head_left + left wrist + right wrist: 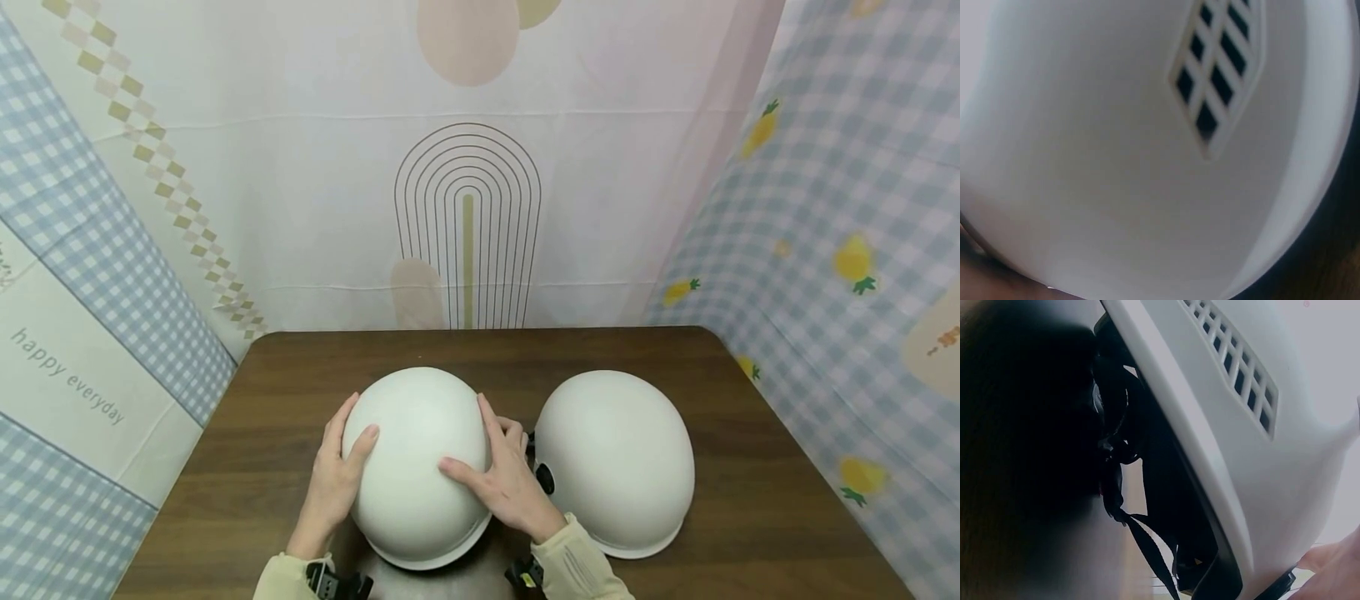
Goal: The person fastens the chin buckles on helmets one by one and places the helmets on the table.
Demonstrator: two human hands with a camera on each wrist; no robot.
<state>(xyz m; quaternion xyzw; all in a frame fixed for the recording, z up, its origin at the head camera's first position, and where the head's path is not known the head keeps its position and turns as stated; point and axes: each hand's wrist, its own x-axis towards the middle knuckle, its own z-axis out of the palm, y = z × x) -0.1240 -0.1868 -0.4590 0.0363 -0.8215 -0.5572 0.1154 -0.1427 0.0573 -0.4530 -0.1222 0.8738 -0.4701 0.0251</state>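
A white domed helmet [420, 475] is held between both hands above the near part of the table. My left hand [335, 479] grips its left side, thumb on the dome. On the opposite side my right hand [510, 483] holds it, thumb spread over the front of the shell. Close up in the left wrist view, the shell [1116, 187] has a diamond-shaped lattice vent [1219, 75]. A similar vent [1241, 372] shows in the right wrist view, with black straps [1147, 547] hanging below the rim. The helmet's inside is mostly hidden.
A second white helmet [618, 467] sits on the brown wooden table [757, 517] just right of my right hand, with a black round piece [544, 478] on its left side. Behind the table hangs a patterned white cloth [322, 208]; blue checked cloths [810, 317] flank it.
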